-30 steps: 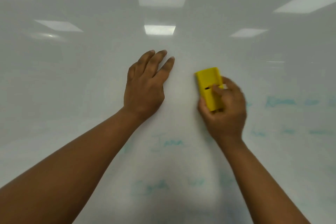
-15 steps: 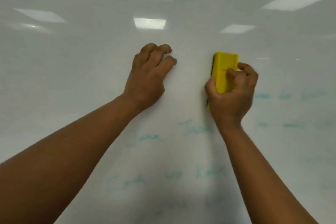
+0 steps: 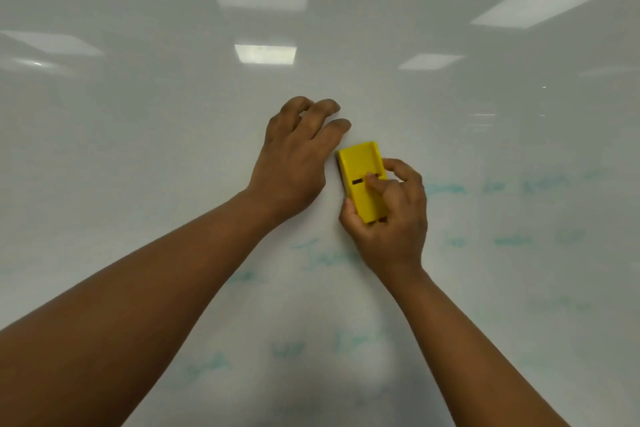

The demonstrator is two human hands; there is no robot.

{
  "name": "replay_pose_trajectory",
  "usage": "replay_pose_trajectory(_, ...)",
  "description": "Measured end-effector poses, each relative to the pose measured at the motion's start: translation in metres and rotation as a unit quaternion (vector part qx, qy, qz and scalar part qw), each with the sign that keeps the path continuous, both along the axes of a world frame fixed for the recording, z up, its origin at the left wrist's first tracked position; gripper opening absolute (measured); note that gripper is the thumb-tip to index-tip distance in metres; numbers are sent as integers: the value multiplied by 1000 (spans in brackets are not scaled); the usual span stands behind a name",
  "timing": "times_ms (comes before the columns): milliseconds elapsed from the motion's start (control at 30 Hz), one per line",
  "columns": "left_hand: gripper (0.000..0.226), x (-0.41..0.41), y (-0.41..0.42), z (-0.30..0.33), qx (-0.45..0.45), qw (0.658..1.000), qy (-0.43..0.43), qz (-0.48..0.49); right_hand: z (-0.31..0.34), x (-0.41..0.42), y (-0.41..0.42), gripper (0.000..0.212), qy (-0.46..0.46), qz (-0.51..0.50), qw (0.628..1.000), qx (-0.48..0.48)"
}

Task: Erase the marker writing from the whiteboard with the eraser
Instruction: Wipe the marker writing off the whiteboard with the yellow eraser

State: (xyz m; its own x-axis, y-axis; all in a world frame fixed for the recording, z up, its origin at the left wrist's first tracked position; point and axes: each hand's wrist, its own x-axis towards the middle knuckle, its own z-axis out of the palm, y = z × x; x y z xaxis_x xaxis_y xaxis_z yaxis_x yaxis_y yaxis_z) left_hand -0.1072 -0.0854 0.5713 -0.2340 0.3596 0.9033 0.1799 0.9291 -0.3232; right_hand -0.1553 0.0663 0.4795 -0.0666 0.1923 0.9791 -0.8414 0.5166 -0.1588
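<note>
Head view: right hand [image 3: 391, 218] grips yellow eraser [image 3: 363, 180] flat on whiteboard [image 3: 138, 149], fingers curled over its back, thumb along its 9 o'clock edge; left hand [image 3: 294, 163] at eraser's 9 o'clock, fingers loosely bent, holding nothing, resting on board; faint teal writing [image 3: 512, 241] at 3 and 6 o'clock.

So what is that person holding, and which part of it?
The right hand grips the yellow eraser by its lower half. The left hand holds nothing.

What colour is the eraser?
Yellow, with a dark slot; the eraser shows best in the head view, gripped in the right hand.
</note>
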Motion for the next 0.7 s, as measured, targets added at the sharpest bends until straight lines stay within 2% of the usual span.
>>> replay_pose_trajectory(167, 57, -17, 21, -14, -43, 999, 8, 27, 32, -19, 45, 36, -33, 4, 988, -154)
replay_pose_trajectory(300, 57, -30, 47, -11, -36, 999, 18, 16, 17, -29, 53, 35, 13, -9, 998, -59)
replay_pose_trajectory(333, 59, -32, 52, -11, -38, 999, 18, 12, 13, -34, 65, 35, 14, -10, 998, -62)
replay_pose_trajectory(433, 66, -37, 67, -8, -31, 999, 14, 15, 24, -50, 104, 36, -21, 3, 986, -167)
replay_pose_trajectory(500, 63, -39, 76, -4, -20, 999, 13, 28, 38, -54, 108, 37, -29, 3, 980, -197)
replay_pose_trajectory(633, 67, -41, 86, -2, -9, 998, 7, 56, 21, -54, 93, 35, 30, -17, 998, -49)
replay_pose_trajectory(700, 68, -42, 87, -1, -16, 998, 12, 59, 20, -63, 111, 34, 30, -12, 998, -62)
